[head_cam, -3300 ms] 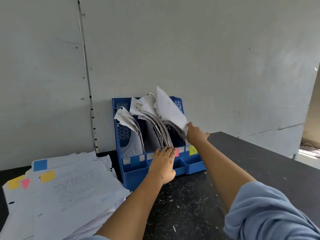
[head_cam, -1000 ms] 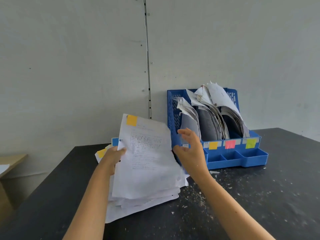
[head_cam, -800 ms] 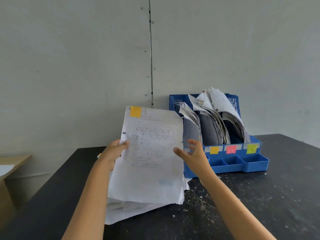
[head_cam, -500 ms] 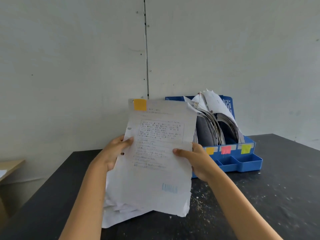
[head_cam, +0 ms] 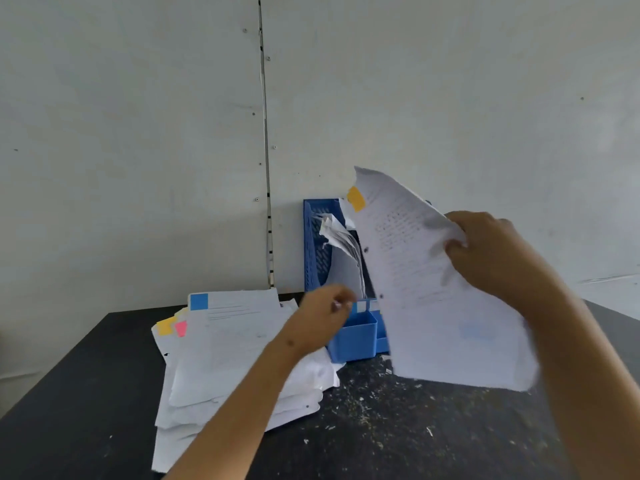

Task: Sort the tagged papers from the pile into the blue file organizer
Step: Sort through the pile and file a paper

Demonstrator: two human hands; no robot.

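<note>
Sheet [head_cam: 433, 289] with orange tag [head_cam: 356, 198], pinched at its right edge by right hand [head_cam: 498, 254], held tilted in front of blue file organizer [head_cam: 320, 244] at 12 o'clock. Left hand [head_cam: 320, 318], blurred, at organizer's front; grip cannot be told. Paper pile [head_cam: 228, 348] at 9 o'clock on black table [head_cam: 398, 438], topmost sheet blue-tagged.

The sheet [head_cam: 433, 292] hides most of the organizer [head_cam: 353, 336]; its print is blurred. The left hand [head_cam: 320, 318] is motion-blurred.
</note>
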